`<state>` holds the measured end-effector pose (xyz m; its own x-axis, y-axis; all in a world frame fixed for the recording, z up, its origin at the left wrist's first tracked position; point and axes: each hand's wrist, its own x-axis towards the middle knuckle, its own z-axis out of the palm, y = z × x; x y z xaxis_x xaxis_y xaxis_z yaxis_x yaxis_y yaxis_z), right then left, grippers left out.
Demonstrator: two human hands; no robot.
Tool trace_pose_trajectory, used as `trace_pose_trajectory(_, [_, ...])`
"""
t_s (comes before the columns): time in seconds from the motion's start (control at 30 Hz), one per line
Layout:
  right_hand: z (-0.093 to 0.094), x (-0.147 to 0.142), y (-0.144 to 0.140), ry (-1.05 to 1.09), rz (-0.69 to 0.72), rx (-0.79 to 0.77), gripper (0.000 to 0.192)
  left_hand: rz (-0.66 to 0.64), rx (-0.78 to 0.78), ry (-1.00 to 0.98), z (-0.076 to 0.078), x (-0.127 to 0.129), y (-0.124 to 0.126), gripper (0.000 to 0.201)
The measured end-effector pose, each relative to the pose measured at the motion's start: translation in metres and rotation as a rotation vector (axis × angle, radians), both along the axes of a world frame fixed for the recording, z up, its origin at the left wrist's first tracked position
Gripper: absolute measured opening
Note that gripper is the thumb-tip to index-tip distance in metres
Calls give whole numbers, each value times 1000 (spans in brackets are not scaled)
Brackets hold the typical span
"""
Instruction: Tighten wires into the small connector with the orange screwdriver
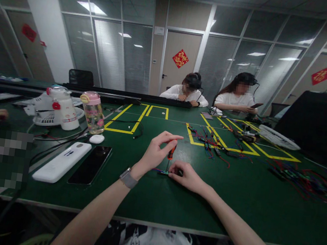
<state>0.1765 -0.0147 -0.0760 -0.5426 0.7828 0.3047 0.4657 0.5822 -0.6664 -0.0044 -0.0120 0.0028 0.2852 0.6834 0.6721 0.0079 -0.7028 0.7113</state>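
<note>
Both inward-angled: left grip (157, 149) snug around upright screwdriver (171, 153), right grip (186, 176) pinched on circuit board (163, 172).

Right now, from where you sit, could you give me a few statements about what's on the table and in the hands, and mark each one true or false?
1. The left hand holds the screwdriver. True.
2. The screwdriver is held level. False: the screwdriver is nearly upright, its shaft pointing down toward the small circuit board.
3. The right hand is beside the small circuit board, with its fingertips at the near right end. True.
4. The pink-lidded bottle lies on its side. False: the bottle stands upright.
5. The white oblong device lies to the left of the black phone. True.
6. The black phone's screen is brightly lit. False: the screen is dark.
</note>
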Motion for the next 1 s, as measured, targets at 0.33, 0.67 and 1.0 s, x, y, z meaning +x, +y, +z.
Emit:
trace_pose_trajectory(0.33, [4, -1, -2, -2, -10, -13, 6, -48, -43, 5, 0, 0, -1, 26])
trace_pose_trajectory(0.67, [2, -2, -1, -19, -18, 16, 9, -22, 21, 22, -1, -2, 0, 30])
trace_pose_trajectory(1.0, [4, -1, -2, -12, -4, 24, 7, 225, 171, 60, 1, -1, -2, 16])
